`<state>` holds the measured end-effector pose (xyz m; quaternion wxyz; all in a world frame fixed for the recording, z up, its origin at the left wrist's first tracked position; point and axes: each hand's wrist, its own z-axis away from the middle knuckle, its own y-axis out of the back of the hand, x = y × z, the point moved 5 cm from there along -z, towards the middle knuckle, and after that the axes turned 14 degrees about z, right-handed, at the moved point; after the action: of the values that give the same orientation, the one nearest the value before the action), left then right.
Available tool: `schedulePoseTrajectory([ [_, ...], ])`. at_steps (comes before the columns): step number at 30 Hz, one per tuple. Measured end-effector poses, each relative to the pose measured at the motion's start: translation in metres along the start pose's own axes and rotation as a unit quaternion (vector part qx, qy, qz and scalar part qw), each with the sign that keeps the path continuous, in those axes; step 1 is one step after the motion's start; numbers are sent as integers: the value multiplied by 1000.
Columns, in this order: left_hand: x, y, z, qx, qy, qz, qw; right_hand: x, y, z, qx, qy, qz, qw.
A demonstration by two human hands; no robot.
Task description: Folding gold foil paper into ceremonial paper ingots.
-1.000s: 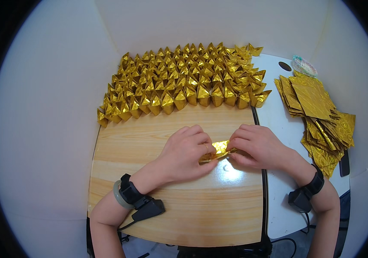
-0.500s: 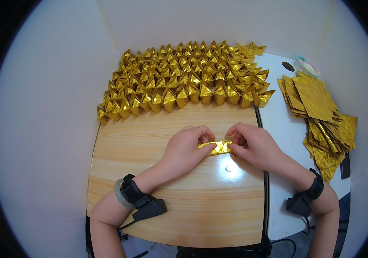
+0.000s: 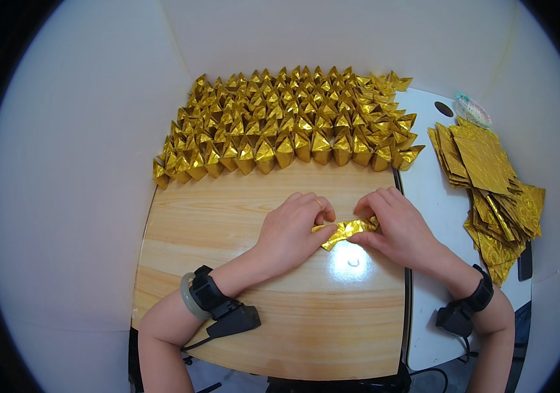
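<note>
Between my two hands is a narrow folded strip of gold foil paper, shiny and creased, held just above the wood-grain table. My left hand pinches its left end between thumb and fingers. At the other end, my right hand grips it, the thumb lying along the near edge. The fingertips partly cover both ends of the strip. Beyond the hands, several rows of folded gold paper ingots with pointed tips stand packed together at the far side of the table.
To the right, on a white table, lies a loose pile of gold foil sheets. Behind it sit a clear, crinkled round item and a dark oval hole. Pale walls enclose the far side and both flanks. Each wrist wears a black strapped device.
Both hands have shifted slightly right and nearer, and sit a little farther apart. The foil strip now tilts, its left part angled down, and shows more of its length.
</note>
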<state>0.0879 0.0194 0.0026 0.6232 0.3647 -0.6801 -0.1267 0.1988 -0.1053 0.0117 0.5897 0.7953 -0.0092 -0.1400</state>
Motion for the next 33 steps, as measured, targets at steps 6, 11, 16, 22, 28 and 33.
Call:
schedulePoseTrajectory([
  [6,0,-1,0,-1,-7,13,1000,12,-7,-4,-76,-35,-104,991],
  [11,-4,-1,1,38,-66,75,994,15,-7,-5,-45,-47,-213,975],
  [16,-2,1,-1,29,-29,170,985,7,1,-5,2,-7,-245,969],
  [22,5,4,0,34,-89,153,984,2,10,-5,12,-27,-234,972],
  [28,-5,-5,1,-21,85,329,940,4,7,-4,-20,-42,-308,950],
  [33,-13,-5,0,-19,108,348,931,11,-8,-5,-58,-99,-357,927],
])
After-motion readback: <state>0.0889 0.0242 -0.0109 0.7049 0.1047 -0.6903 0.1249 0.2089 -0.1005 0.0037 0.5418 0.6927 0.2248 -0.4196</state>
